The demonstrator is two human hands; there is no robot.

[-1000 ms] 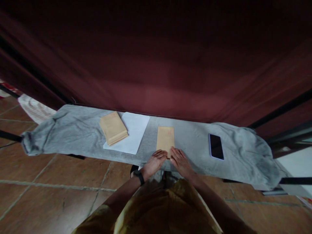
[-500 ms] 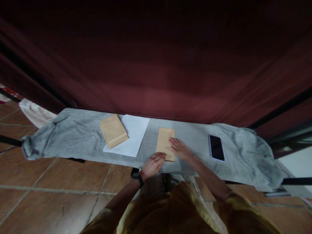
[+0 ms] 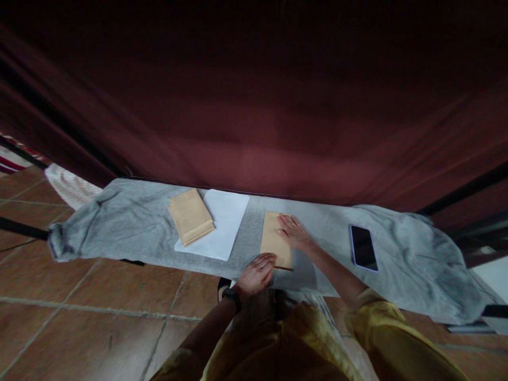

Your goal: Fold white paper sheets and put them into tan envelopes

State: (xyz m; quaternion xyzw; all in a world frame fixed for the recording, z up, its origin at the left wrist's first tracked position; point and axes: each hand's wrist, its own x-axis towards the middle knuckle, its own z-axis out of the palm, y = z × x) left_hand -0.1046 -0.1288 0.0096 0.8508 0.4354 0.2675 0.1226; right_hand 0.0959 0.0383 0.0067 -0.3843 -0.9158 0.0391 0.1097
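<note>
A single brown envelope (image 3: 273, 241) lies flat on a narrow surface covered with grey cloth (image 3: 130, 227). My left hand (image 3: 257, 273) rests at the envelope's near left corner with its fingers flat on it. My right hand (image 3: 292, 233) lies flat and open on the envelope's far right part, fingers stretched out. A black band sits on my left wrist.
A stack of brown envelopes (image 3: 191, 216) rests on white paper (image 3: 222, 227) to the left. A dark phone (image 3: 363, 247) lies face up to the right. A dark red curtain (image 3: 254, 116) hangs behind. Tiled floor (image 3: 79, 317) lies below.
My right hand has slid from the envelope's near edge up along it to the far end. My left hand stayed at the near corner. The view shifted slightly.
</note>
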